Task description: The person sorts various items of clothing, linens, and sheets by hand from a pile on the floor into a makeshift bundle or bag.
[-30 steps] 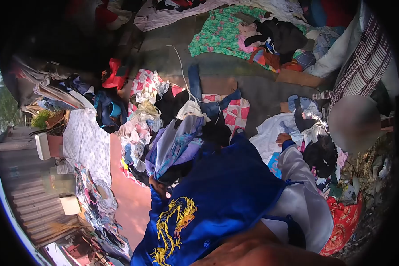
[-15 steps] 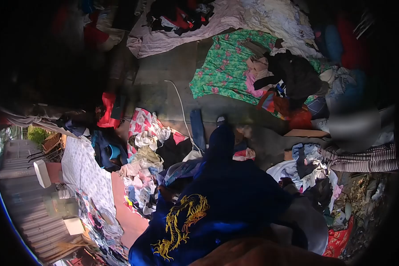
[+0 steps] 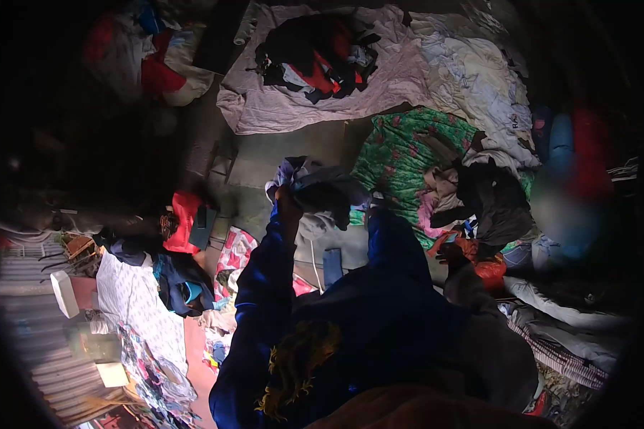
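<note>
My left hand (image 3: 288, 205), at the end of a blue sleeve, is closed on a bunched purple-grey garment (image 3: 293, 174). Dark and pale grey cloth hangs with it over the floor. My right hand (image 3: 451, 253) is in shadow, its fingers seemingly apart and holding nothing I can see. It is near an orange-red cloth (image 3: 489, 272) and below a black garment (image 3: 497, 204). Those lie with other clothes by a green flowered cloth (image 3: 386, 161).
Dark and red clothes (image 3: 315, 53) are heaped on a pale pink sheet (image 3: 243, 107) at the far side. White clothes (image 3: 472, 79) lie beside it. A red bag (image 3: 184, 222) and patterned white cloth (image 3: 139, 293) are at the left. Striped fabric (image 3: 558, 354) lies at the right.
My left hand has stretched forward, carrying the purple-grey garment away from the near pile and over the floor. My right hand has come into view at the right. The view has tilted up.
</note>
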A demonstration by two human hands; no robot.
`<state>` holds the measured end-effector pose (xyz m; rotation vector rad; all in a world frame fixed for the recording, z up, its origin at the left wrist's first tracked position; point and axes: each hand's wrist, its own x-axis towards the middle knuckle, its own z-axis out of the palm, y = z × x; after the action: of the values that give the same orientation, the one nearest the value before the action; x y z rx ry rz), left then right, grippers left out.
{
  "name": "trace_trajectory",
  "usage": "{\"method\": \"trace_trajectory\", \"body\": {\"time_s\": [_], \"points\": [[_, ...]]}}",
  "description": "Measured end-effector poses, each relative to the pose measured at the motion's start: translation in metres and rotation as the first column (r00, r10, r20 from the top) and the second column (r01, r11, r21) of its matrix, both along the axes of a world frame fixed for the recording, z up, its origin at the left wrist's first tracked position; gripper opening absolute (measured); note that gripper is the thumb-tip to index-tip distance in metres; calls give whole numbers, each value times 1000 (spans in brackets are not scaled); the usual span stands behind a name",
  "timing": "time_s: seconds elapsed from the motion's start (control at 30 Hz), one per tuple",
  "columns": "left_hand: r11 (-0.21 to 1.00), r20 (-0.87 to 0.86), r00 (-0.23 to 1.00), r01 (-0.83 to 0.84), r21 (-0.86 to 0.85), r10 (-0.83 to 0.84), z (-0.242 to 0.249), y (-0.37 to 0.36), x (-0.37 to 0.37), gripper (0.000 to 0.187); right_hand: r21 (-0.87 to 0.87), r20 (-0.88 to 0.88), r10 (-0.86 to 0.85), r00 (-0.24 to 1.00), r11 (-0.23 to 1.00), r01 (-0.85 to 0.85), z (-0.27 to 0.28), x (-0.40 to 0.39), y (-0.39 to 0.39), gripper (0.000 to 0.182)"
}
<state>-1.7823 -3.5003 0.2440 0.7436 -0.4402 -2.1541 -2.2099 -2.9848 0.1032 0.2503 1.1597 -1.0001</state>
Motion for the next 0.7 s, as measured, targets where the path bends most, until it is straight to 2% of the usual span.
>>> {"method": "trace_trajectory", "body": {"time_s": [0.07,0.1,0.13,0.17,0.2,0.23,0.27,0.3,0.33,0.4,0.47,0.53,0.6,0.63,0.67,0.7], "points": [[987,-117,983,133,-92,-144,74,-88,-57,45,-38,-16,33,999,999,-34,-14,-26,-63,21],[977,-133,968,209,-30,-211,119,-137,-83,45,-69,-129,158,979,983,-167,-99,-50,-71,14],[977,-178,961,211,-35,-213,136,-184,-97,46,-34,-118,147,982,988,-152,-80,-61,-113,14],[958,-218,933,274,-83,-286,193,-215,-119,47,34,-130,150,980,989,-146,-75,-71,-147,13],[975,-121,974,176,-133,-192,226,-253,-140,49,91,-153,153,976,986,-140,-64,-84,-183,13],[968,-126,978,135,-211,-164,249,-298,-156,51,152,-173,153,973,980,-127,-59,-94,-217,13],[965,-122,972,174,-197,-200,280,-338,-168,54,203,-173,144,974,973,-107,-57,-97,-238,13],[932,-123,940,284,-227,-317,306,-378,-176,56,270,-184,146,972,958,-93,-51,-100,-256,13],[943,-131,948,258,-210,-289,320,-422,-183,55,324,-200,135,970,944,-65,-33,-105,-288,13],[941,-80,967,214,-262,-242,329,-511,-193,52,397,-214,105,971,918,-12,-18,-111,-338,13],[996,-5,1000,-29,-83,29,310,-578,-183,54,416,-227,72,971,909,30,-11,-114,-383,13],[962,142,954,-271,33,264,273,-625,-165,57,399,-255,44,966,915,64,-7,-122,-429,13],[935,318,883,-354,-31,345,224,-656,-139,61,337,-311,27,950,938,84,9,-130,-487,13],[922,403,830,-323,-214,385,209,-649,-135,50,317,-368,42,929,945,83,28,-129,-521,13],[923,466,797,-330,-197,384,153,-670,-113,43,299,-425,57,903,951,81,52,-126,-557,13],[944,504,799,-257,-209,329,112,-675,-92,39,308,-448,27,894,943,126,57,-120,-584,14]]}}
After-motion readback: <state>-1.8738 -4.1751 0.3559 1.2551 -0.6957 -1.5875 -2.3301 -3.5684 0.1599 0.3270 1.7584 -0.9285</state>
